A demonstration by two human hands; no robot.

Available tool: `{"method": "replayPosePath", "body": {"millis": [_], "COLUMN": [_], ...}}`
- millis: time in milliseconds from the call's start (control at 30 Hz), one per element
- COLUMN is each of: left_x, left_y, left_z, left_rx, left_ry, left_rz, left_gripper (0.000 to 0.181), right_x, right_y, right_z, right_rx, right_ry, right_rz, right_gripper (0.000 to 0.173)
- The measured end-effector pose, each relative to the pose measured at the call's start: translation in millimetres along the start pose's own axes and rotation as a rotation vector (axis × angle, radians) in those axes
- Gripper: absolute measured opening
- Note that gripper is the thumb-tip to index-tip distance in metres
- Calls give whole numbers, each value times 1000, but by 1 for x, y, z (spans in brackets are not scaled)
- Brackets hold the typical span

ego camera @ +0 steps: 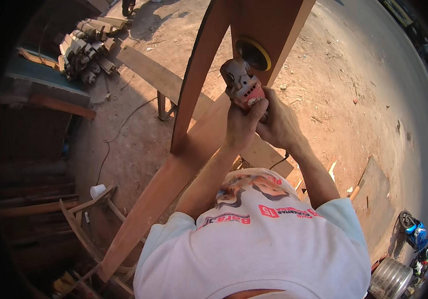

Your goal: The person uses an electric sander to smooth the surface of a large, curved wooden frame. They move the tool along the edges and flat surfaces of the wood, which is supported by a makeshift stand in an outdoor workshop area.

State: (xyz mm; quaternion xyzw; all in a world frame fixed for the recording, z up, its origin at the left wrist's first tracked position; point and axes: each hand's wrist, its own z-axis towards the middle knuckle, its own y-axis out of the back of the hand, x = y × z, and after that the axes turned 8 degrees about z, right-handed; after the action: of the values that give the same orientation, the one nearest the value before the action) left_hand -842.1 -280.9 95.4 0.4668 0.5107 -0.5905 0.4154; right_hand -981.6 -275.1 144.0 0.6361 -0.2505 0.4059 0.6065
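Note:
Both of my hands are wrapped around the red body of an angle grinder (244,84). My left hand (240,127) holds it from the left, thumb across the top, and my right hand (282,121) grips the right side. The grinder's round, yellow-rimmed disc (253,54) is against or very close to the face of a wide brown wooden board (262,22); contact cannot be told. This board belongs to a wooden frame, with a narrower upright (200,71) on the left and a long plank (154,190) running down toward the lower left.
A plank bench (150,73) stands beneath the frame. Stacked wood offcuts (86,48) lie upper left. A black cable (108,149) crosses the dirt ground. Lower left are a wooden chair frame (83,231) and white cup (97,191). A blue motorcycle (415,233) and metal drum (391,278) are at right.

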Motion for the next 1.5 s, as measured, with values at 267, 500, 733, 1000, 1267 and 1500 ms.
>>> {"method": "replayPosePath", "body": {"millis": [267, 500, 733, 1000, 1267, 1500], "left_x": [101, 136, 146, 155, 158, 162], "left_y": [13, 29, 25, 22, 24, 19], "left_z": [-7, -3, -7, -14, -12, -21], "left_rx": [-101, -135, -154, -133, -132, -111], "left_ry": [272, 388, 438, 482, 450, 511], "left_rz": [-196, -215, -227, -184, -134, -102], "left_gripper": [45, 44, 41, 37, 45, 48], "right_x": [-80, -99, -112, -129, -122, -138], "right_y": [-46, -61, -68, -72, -68, -69], "right_z": [-6, 3, -3, -12, -9, -20], "right_rx": [124, 188, 146, 136, 155, 128], "right_ry": [-119, -173, -160, -147, -166, -143], "right_rz": [-125, -130, -105, -129, -124, -125], "right_gripper": [68, 73, 61, 56, 50, 47]}}
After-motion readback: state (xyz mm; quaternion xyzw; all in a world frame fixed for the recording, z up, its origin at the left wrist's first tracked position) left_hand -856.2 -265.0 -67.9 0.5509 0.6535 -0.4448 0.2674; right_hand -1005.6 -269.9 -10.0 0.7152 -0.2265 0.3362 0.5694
